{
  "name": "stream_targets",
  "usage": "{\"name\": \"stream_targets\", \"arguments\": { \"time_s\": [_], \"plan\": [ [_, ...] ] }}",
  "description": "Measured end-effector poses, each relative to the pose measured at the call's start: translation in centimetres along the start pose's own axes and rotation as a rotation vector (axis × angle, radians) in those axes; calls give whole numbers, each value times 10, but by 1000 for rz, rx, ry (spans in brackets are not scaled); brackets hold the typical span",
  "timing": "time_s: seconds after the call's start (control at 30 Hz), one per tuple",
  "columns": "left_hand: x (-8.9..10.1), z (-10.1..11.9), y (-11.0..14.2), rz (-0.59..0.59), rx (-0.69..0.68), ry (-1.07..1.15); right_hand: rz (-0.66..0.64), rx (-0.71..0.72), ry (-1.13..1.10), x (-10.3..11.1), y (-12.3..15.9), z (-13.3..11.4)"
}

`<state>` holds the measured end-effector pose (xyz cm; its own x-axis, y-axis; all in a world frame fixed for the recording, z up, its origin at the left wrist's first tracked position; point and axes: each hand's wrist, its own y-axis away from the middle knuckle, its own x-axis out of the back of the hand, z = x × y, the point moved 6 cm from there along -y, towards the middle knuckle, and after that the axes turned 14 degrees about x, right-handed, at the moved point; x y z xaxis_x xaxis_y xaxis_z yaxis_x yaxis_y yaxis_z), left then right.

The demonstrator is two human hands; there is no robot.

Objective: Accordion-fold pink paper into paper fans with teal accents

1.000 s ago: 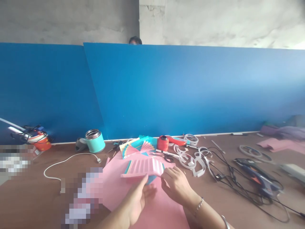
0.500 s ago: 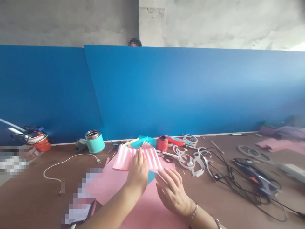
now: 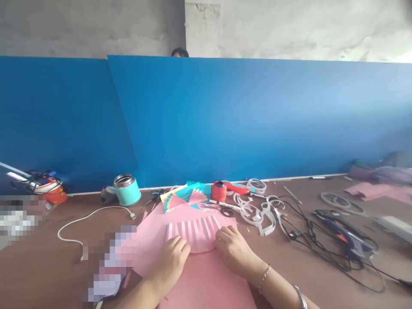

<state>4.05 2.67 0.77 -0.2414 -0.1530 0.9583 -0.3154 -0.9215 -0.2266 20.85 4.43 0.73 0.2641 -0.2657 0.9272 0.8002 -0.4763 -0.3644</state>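
Note:
A pleated pink sheet of paper (image 3: 201,235) lies spread between my hands, its folds running away from me. My left hand (image 3: 174,257) is closed on its near left corner, fingers curled. At the right edge, my right hand (image 3: 232,246) grips the same paper with bent fingers; the thumb is hidden. Underneath is a larger flat pink sheet (image 3: 206,283). Just beyond lies a finished-looking folded fan piece (image 3: 189,199) in pink with blue and yellow edges. Scissors (image 3: 225,211) rest to its right, partly under a white stick.
A turquoise mug (image 3: 127,191) and white cable (image 3: 96,209) are at left. A red tool (image 3: 220,191), coiled white strips (image 3: 257,214), black cords (image 3: 309,225) and a glue gun (image 3: 347,236) lie right. A blue partition (image 3: 225,120) stands behind; a person's head shows above it.
The pleated paper was raised in both hands, then turned over under my left hand while my right hand let go. Now it is lower and nearer, with both hands on its sides.

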Motion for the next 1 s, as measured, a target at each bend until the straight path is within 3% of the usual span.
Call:
{"name": "stream_targets", "arguments": {
  "time_s": [0.1,0.37,0.53,0.73,0.83,1.0],
  "plan": [
    [-1,-3,8,28,-99,32,-59,-23,-18,0,1,3],
    [4,-18,9,109,-45,86,-15,-159,-12,12,9,20],
    [7,-17,9,154,-37,83,109,7,-71,29,-3,-3],
    [11,-4,10,215,-91,105,153,152,-19,14,-17,-27],
    [8,-4,10,191,-113,71,103,147,-8,3,-15,-24],
    [2,-11,10,91,-82,69,-50,-50,-81,0,-3,-2]
  ]
}}
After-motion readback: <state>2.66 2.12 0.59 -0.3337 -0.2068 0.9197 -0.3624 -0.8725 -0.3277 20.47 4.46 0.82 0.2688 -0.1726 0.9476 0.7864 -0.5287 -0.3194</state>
